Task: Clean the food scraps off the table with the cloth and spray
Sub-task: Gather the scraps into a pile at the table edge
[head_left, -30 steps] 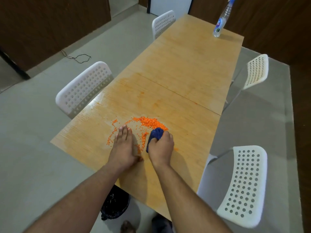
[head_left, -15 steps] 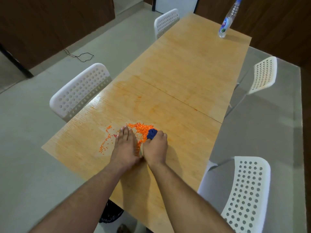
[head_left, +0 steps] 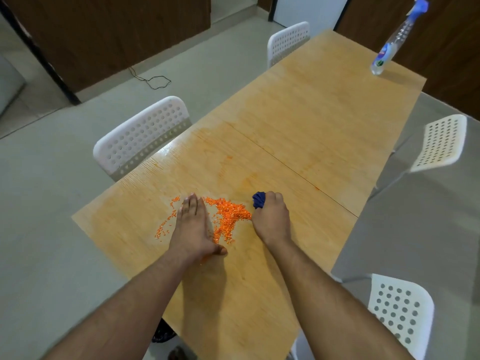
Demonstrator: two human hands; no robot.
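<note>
Now right hand [head_left: 271, 221] grips balled cloth [head_left: 258, 199] beside scraps [head_left: 230, 216] on bench [head_left: 298, 120]; left hand [head_left: 191, 224] flat, fingers straight, walling pile. Risk: hasty sweep scatters grains past palm, off near edge. Spray bottle [head_left: 389, 48] at far corner.

- The left hand [head_left: 192, 227] lies flat with the palm down, the fingers [head_left: 191, 203] straight and close together and pointing away from the person, the thumb spread out toward the right.
- The right hand [head_left: 271, 219] is closed in a fist, knuckles up, and it grips a bunched cloth [head_left: 259, 199] at its far end.
- Both forearms are bare and stretch forward from the lower edge, nearly parallel.
</note>
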